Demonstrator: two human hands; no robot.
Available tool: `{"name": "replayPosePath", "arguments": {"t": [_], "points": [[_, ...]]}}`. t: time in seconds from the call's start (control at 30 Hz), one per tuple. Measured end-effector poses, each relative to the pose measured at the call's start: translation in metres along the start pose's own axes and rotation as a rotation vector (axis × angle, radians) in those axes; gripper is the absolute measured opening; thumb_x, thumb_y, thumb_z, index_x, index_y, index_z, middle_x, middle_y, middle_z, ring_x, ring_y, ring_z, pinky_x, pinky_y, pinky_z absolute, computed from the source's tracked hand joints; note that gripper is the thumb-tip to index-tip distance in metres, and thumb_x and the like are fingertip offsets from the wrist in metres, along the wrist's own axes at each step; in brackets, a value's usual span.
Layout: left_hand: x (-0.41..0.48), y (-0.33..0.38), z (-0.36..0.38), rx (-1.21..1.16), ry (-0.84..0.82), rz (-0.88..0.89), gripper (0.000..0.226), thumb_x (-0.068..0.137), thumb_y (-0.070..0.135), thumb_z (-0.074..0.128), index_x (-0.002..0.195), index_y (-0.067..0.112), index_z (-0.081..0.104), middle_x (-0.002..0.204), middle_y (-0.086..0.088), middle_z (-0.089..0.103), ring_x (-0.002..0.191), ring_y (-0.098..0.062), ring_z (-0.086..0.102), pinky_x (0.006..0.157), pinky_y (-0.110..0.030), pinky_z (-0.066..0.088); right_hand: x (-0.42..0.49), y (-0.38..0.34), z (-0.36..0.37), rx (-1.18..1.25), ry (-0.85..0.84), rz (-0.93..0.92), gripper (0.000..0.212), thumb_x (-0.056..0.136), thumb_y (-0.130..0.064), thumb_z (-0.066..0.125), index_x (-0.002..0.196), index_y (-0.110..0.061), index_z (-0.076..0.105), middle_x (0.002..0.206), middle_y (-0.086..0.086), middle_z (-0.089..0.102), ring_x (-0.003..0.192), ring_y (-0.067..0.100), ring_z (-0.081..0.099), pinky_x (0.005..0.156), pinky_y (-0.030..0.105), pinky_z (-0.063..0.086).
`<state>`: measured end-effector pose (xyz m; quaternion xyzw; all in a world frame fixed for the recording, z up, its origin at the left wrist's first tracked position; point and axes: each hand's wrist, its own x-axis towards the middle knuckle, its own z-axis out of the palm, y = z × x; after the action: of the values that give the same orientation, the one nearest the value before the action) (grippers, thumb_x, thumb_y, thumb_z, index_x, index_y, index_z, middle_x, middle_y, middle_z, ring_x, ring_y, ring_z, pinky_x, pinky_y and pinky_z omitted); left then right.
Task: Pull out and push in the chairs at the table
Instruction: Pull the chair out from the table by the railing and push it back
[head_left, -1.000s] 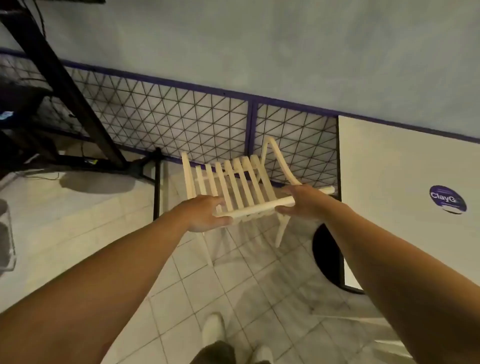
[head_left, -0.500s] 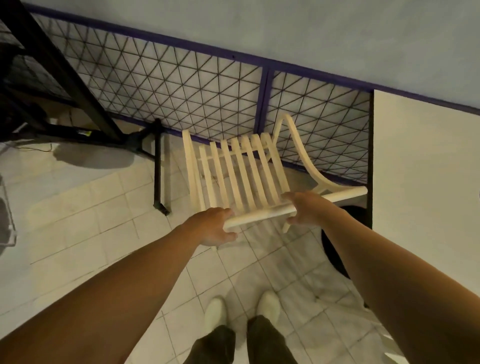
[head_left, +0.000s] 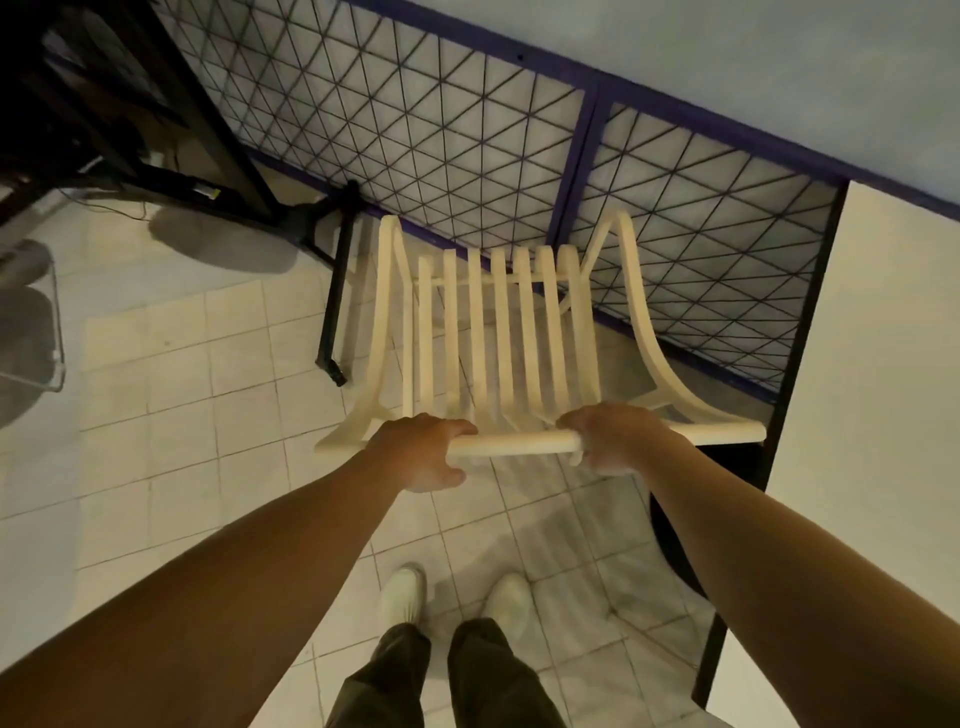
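chair (head_left: 498, 332) cream, slatted, round top rail | left hand (head_left: 421, 452), right hand (head_left: 608, 436) fingers wrapped round rail

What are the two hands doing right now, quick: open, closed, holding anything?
Left hand: closed, grip on the top rail of the white chair.
Right hand: closed, grip on the same rail, further to the right.

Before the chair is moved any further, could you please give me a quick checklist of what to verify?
1. Left hand closed on the cream slatted plastic chair's top rail: ok.
2. Right hand closed on the same rail: ok.
3. White shoes clear of the chair: ok.
4. Chair's right arm clear of the white square table: cannot tell.
5. Chair legs on the tiled floor: cannot tell.
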<state>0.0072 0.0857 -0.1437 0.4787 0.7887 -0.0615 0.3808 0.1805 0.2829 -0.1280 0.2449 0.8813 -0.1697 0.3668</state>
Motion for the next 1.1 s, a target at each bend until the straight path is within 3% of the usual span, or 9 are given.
{"name": "replayPosePath", "arguments": {"t": [0.13,0.23,0.37,0.6,0.8,1.0,1.1], "points": [[0.007,0.004,0.003,0.037,0.009,-0.010,0.074,0.093,0.012,0.062,0.148,0.053,0.035,0.115,0.001,0.061,0.093,-0.021,0.062,0.085,-0.040,0.056,0.005,0.010,-0.003,0.082,-0.040,0.000,0.070,0.084,-0.016,0.061,0.143,-0.047,0.040,0.123,-0.008,0.059,0.097,0.016,0.059,0.085,0.035,0.051],[0.008,0.006,0.003,0.056,-0.002,-0.026,0.085,0.091,-0.001,0.059,0.150,0.053,0.032,0.110,-0.001,0.058,0.089,-0.021,0.061,0.083,-0.039,0.056,0.005,0.011,-0.004,0.036,-0.061,-0.042,0.079,0.085,-0.007,0.057,0.146,-0.051,0.033,0.128,-0.008,0.057,0.094,0.014,0.055,0.088,0.037,0.053],[0.005,0.003,0.005,0.037,0.014,-0.005,0.082,0.093,0.001,0.060,0.151,0.050,0.032,0.111,0.000,0.057,0.085,-0.016,0.054,0.076,-0.031,0.050,0.002,0.005,-0.004,-0.017,-0.063,-0.079,0.079,0.087,-0.004,0.056,0.146,-0.051,0.033,0.122,-0.006,0.060,0.094,0.017,0.058,0.090,0.040,0.052],[0.002,-0.008,0.005,0.030,0.024,0.048,0.081,0.092,0.001,0.060,0.150,0.050,0.034,0.108,0.003,0.056,0.083,-0.016,0.054,0.078,-0.035,0.054,-0.003,-0.006,0.000,-0.016,-0.039,-0.052,0.079,0.088,-0.004,0.056,0.147,-0.051,0.032,0.123,-0.005,0.060,0.091,0.017,0.058,0.087,0.041,0.054],[-0.006,-0.034,-0.008,0.091,0.016,0.114,0.083,0.091,-0.003,0.059,0.150,0.050,0.035,0.098,0.005,0.049,0.077,-0.016,0.051,0.075,-0.035,0.053,-0.007,-0.036,0.008,0.060,-0.036,-0.012,0.079,0.088,-0.007,0.061,0.149,-0.045,0.031,0.129,-0.002,0.059,0.107,0.021,0.061,0.093,0.042,0.051],[-0.010,-0.062,-0.022,0.198,-0.043,0.191,0.083,0.091,-0.004,0.055,0.149,0.051,0.035,0.113,-0.004,0.060,0.083,-0.020,0.055,0.074,-0.038,0.055,-0.013,-0.074,0.027,0.132,-0.025,0.106,0.073,0.089,-0.011,0.060,0.151,-0.036,0.032,0.128,-0.001,0.060,0.108,0.021,0.061,0.094,0.039,0.049],[-0.009,-0.076,-0.030,0.242,-0.057,0.231,0.083,0.091,-0.003,0.057,0.149,0.051,0.035,0.108,0.000,0.058,0.083,-0.021,0.056,0.074,-0.038,0.055,-0.011,-0.092,0.036,0.177,-0.024,0.165,0.068,0.088,-0.013,0.061,0.148,-0.033,0.038,0.123,-0.001,0.062,0.104,0.021,0.062,0.091,0.037,0.050]]}}
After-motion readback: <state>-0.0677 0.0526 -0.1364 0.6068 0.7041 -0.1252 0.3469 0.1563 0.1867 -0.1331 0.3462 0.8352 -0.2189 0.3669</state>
